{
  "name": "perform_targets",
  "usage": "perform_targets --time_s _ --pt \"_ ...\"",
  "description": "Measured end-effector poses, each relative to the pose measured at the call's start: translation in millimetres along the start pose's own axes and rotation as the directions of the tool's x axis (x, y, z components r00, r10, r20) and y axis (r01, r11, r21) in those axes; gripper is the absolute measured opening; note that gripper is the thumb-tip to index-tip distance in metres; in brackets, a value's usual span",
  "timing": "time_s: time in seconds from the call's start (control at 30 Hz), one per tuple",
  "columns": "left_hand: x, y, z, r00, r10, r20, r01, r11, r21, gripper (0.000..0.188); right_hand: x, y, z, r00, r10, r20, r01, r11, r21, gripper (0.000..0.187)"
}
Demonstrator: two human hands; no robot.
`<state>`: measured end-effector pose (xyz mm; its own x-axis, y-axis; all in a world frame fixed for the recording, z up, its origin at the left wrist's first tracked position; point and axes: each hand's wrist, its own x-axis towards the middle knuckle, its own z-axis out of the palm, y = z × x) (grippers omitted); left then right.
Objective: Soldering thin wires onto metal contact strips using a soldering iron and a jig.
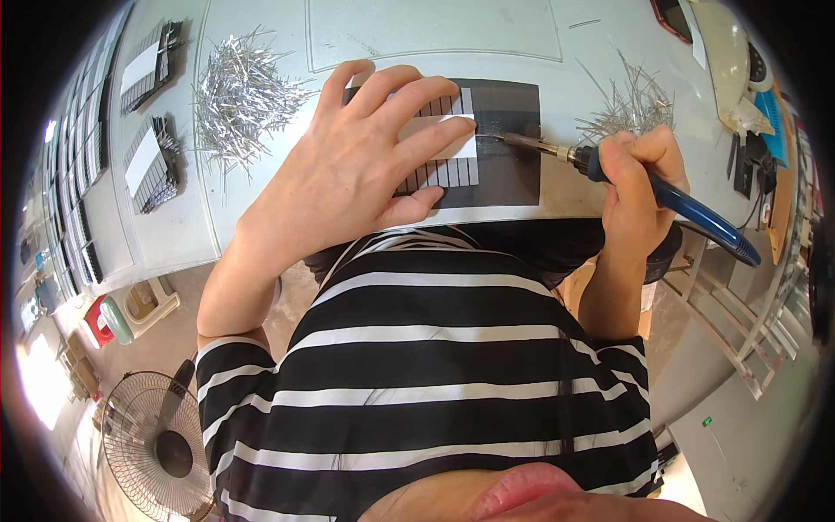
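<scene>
Dark rectangular board (517,178) lay flat along the near edge of the table (565,74), about midway between the side edges. On it sat a row of thin dark strips (457,174), with a white slip (464,146) across their middle.

Left hand (358,161) reached over the board's left part, palm down, fingers spread wide; index fingertip rested at the slip's right end, thumb lower, toward the near edge. Nothing was seen gripped in it.

Right hand (642,187) was curled snugly around the blue-handled soldering iron (709,222), fingers closed on the grip. Iron's metal shaft slanted left over the board, its tip just beside the left index fingertip. Could not tell whether the tip touched anything.

Large heap of silvery slivers (242,100) lay left of the board; a looser heap (639,97) lay to its right, farther from the near edge. Toward the table's left edge stood two slip-banded bundles, one far (148,68), one nearer (150,165).
</scene>
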<state>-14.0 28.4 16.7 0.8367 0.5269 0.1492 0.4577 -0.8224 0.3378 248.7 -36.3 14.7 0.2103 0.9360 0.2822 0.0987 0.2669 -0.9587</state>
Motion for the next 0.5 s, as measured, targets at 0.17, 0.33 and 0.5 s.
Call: perform_targets --time_s 0.17,0.33,0.5 --pt "-0.6 0.6 -0.5 1.0 0.003 -0.001 -0.003 1.0 0.009 0.053 0.0 -10.1 4.6 1.0 -0.022 0.017 0.023 0.999 -0.028 0.024" --pt "-1.3 0.8 -0.8 1.0 -0.002 -0.01 0.002 1.0 0.008 0.053 6.9 -9.8 5.5 0.999 -0.005 0.049 0.008 0.998 -0.055 0.024" --pt "-0.6 -0.5 0.5 1.0 0.004 -0.009 -0.004 1.0 0.008 0.053 2.4 4.0 -5.0 0.999 0.012 0.034 -0.012 1.0 0.015 0.025"
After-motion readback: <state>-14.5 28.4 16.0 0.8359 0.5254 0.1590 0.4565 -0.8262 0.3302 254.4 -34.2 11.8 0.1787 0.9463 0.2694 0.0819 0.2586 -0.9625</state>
